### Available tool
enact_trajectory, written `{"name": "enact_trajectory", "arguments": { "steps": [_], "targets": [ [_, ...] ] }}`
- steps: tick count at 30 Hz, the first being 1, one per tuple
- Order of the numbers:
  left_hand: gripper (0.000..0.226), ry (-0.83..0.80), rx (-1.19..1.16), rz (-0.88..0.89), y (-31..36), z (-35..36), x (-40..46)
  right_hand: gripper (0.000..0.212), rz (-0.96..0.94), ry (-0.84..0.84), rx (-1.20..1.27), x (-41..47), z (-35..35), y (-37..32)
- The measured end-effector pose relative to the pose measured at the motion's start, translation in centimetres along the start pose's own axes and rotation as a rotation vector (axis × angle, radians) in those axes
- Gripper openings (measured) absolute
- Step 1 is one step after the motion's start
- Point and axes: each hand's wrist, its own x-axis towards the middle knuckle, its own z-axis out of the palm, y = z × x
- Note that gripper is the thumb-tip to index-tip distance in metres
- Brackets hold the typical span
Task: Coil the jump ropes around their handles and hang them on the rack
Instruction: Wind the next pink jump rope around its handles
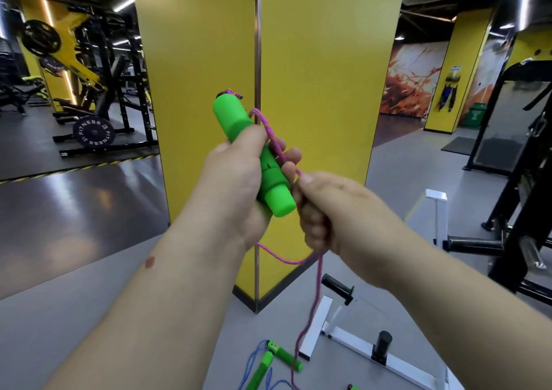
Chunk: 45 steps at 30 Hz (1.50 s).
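My left hand point(236, 186) grips green jump rope handles point(263, 165), held upright and tilted in front of a yellow pillar. A pink rope point(270, 134) runs from the handle top down across my fingers. My right hand point(325, 213) is closed on that pink rope just right of the handles' lower end. Below my right hand the rope loops and hangs to the floor point(310, 306). A second jump rope with green handles point(265, 362) and a blue cord point(254, 368) lies on the floor. The white rack point(358, 345) with black pegs stands at the lower right.
A yellow pillar point(313, 76) rises straight ahead. Black gym machines point(522, 180) stand on the right. Weight racks and a plate point(94, 132) are seen at the left. A small green piece point(354, 386) lies at the bottom edge.
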Motion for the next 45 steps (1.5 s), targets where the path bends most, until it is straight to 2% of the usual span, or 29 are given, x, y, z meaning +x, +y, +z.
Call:
{"name": "enact_trajectory", "arguments": {
  "steps": [2,5,8,12,15,18,21,23,25,27,31,34,38,42,45],
  "targets": [
    [0.006,0.028,0.075,0.029,-0.9,0.0,-0.6,0.034,-0.078,0.026,0.074,0.6,0.2,-1.9],
    [0.006,-0.005,0.123,-0.053,-2.8,-0.1,-2.3,0.022,-0.133,0.040,0.138,1.9,0.6,-4.9],
    [0.005,-0.088,0.044,-0.131,-3.3,-0.4,-3.6,0.026,-0.160,0.092,0.101,2.9,0.8,-6.1],
    [0.005,-0.069,0.136,-0.084,-3.0,-0.9,-3.3,0.026,-0.155,0.100,0.116,2.9,0.8,-5.0],
    [0.008,-0.075,0.181,-0.130,-2.8,-1.1,-2.7,0.025,-0.171,0.152,0.009,1.9,0.4,-3.5],
    [0.005,-0.119,0.083,-0.219,-1.7,-1.1,-2.3,0.036,-0.168,0.231,-0.176,0.9,-0.1,-1.2],
    [0.010,-0.126,-0.049,-0.211,0.2,-0.5,-1.7,0.052,0.044,0.022,0.020,-0.3,-0.2,1.3],
    [0.009,-0.084,-0.034,-0.125,1.0,-0.2,-1.4,0.044,0.116,-0.108,0.052,-1.1,-0.2,2.0],
    [0.009,-0.018,0.102,-0.014,0.9,-0.4,-1.3,0.032,0.079,-0.091,0.085,-1.4,-0.2,1.4],
    [0.008,0.016,0.190,0.025,-0.1,-0.9,-1.6,0.029,0.010,-0.027,0.165,-0.7,-0.4,-0.3],
    [0.008,-0.070,0.144,-0.105,-2.9,-1.5,-3.6,0.026,-0.112,0.037,0.232,1.9,0.1,-4.2],
    [0.009,-0.125,0.182,-0.109,-4.3,-1.4,-4.5,0.028,-0.157,0.064,0.188,3.6,0.8,-5.3],
    [0.008,-0.050,0.149,-0.015,-3.2,-1.3,-3.8,0.029,-0.145,0.155,-0.027,4.2,0.1,-4.1],
    [0.011,-0.062,0.059,-0.004,-0.3,-0.9,-2.1,0.031,0.118,-0.070,0.101,1.7,0.0,-1.4],
    [0.010,-0.036,0.039,0.032,1.1,-1.0,-1.0,0.032,0.152,-0.171,0.044,-0.3,0.1,-0.6]
  ]
}}
